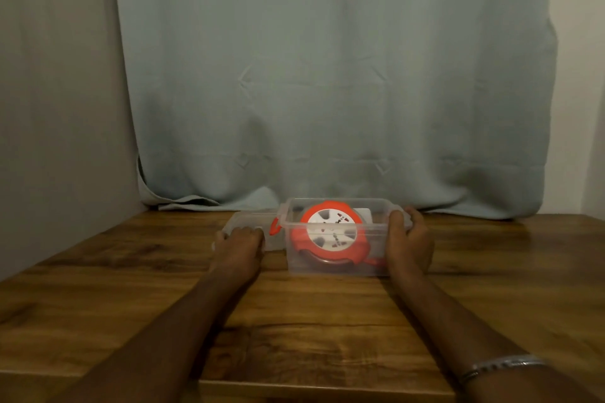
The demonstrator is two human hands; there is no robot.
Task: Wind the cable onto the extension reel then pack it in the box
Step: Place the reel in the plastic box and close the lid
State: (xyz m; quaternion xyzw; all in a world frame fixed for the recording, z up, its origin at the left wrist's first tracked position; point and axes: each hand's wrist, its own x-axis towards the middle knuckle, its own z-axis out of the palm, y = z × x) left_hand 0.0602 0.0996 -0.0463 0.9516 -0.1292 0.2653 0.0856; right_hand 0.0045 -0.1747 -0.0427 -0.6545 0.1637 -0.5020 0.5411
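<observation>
An orange and white extension reel point(330, 232) lies tilted inside a clear plastic box point(340, 268) at the far middle of the wooden table point(294, 321). The box is uncovered. Its clear lid point(248, 217) lies flat on the table just left of it, with an orange clip point(274, 226) showing between the two. My left hand point(240, 244) rests on the lid's near edge, fingers curled over it. My right hand point(409, 239) grips the box's right end, fingers wrapped over its rim. No loose cable shows outside the box.
A pale blue curtain point(327, 75) hangs behind the table and bunches on its far edge. A grey wall point(59, 108) stands along the left side. A silver bracelet point(504, 365) circles my right wrist.
</observation>
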